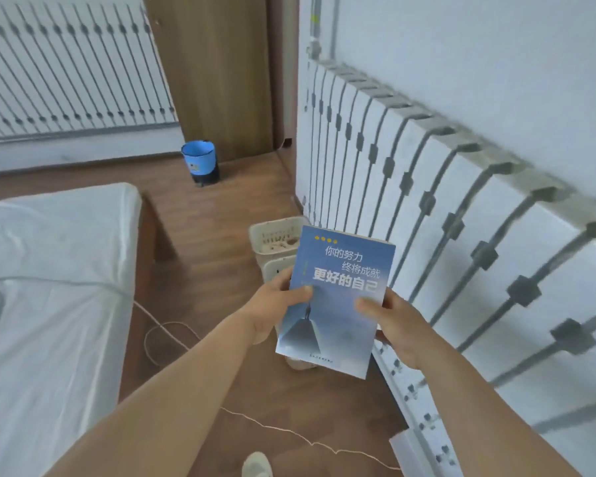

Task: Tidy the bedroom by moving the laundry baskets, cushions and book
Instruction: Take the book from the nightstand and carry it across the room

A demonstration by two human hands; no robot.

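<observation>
Blue book (338, 297) gripped by both hands (left (276, 308), right (393, 325)) above cream baskets (272, 235).

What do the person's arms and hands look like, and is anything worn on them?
Both forearms are bare, with no sleeves in view. The left hand and the right hand wear no gloves, and no rings, watch or bracelet show on the fingers or wrists.

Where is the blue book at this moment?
The blue book is held in both hands, left hand and right hand, above the laundry baskets beside the radiator.
</observation>
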